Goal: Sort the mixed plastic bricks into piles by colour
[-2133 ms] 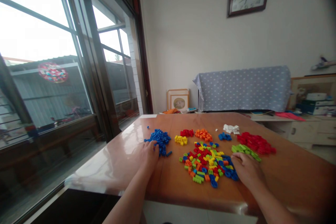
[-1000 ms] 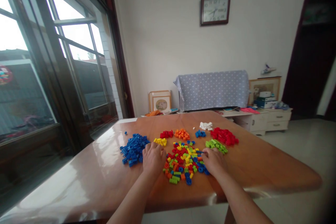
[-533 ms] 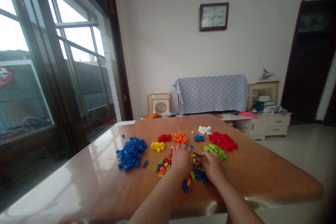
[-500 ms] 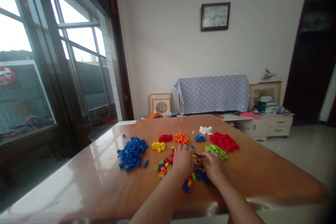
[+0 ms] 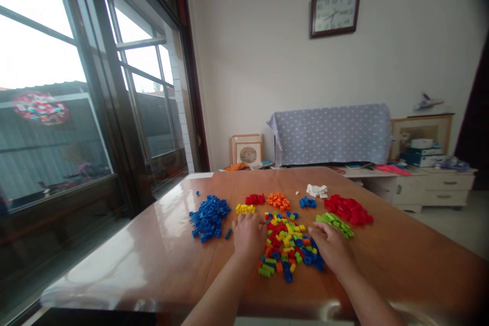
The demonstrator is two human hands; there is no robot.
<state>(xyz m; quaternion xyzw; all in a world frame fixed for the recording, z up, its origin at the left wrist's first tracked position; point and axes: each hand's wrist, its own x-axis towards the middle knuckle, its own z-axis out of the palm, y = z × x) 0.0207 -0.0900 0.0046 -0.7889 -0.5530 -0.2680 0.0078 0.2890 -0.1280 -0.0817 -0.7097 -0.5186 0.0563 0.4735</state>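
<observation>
A mixed pile of coloured blocks [image 5: 288, 239] lies on the table between my hands. My left hand [image 5: 249, 234] is at the pile's left edge, just below the yellow blocks [image 5: 245, 209]; its fingers are bent, and a small dark piece shows by its fingertips. To the right of the pile, my right hand [image 5: 330, 242] has its thumb and fingers close together near the green blocks [image 5: 335, 225]; whether anything is between them is too small to tell. A large heap of blue blocks [image 5: 210, 217] sits left of my left hand, with one dark blue piece [image 5: 228, 234] beside it.
Red blocks [image 5: 254, 198], orange blocks [image 5: 278, 201], a small blue group [image 5: 307, 202], white blocks [image 5: 317, 191] and a larger red heap [image 5: 348, 209] lie farther back on the brown table [image 5: 168, 265]. Behind stands a low white cabinet [image 5: 431, 191].
My left hand has moved left off the mixed pile, uncovering it. My right hand no longer shows the dark piece at its fingertips. The view has turned left.
</observation>
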